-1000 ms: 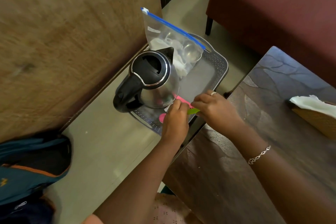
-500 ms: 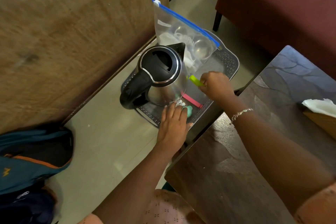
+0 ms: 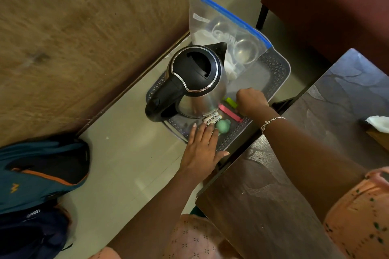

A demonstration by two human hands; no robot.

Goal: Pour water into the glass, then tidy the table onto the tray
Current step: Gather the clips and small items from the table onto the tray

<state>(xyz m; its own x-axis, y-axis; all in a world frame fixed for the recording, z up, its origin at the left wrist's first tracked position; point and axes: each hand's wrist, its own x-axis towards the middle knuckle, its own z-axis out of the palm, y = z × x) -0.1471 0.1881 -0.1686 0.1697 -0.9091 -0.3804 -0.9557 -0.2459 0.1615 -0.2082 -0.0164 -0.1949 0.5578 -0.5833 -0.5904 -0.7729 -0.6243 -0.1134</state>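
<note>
A grey perforated tray (image 3: pixel 275 69) sits on the floor beside the dark table (image 3: pixel 284 185). On it stand a steel kettle (image 3: pixel 195 84) with a black lid and a clear zip bag (image 3: pixel 227 33) holding glasses. Near the tray's front lie two batteries (image 3: pixel 212 119), a green round object (image 3: pixel 222 126) and a pink clip (image 3: pixel 230 112). My left hand (image 3: pixel 203 147) rests flat, fingers spread, with its fingertips at the batteries. My right hand (image 3: pixel 250 101) is closed around one end of a green clip (image 3: pixel 231 102), low over the tray beside the kettle.
A wooden panel (image 3: pixel 84 38) rises at the left. A blue and orange backpack (image 3: pixel 37 174) lies on the floor at lower left. A maroon sofa (image 3: pixel 336 2) is at the back right. A white tissue (image 3: pixel 377 123) sits on the table's right edge.
My right hand carried the green clip from the tray's front edge over the tray and down beside the pink clip. My left hand let go of the small items and flattened.
</note>
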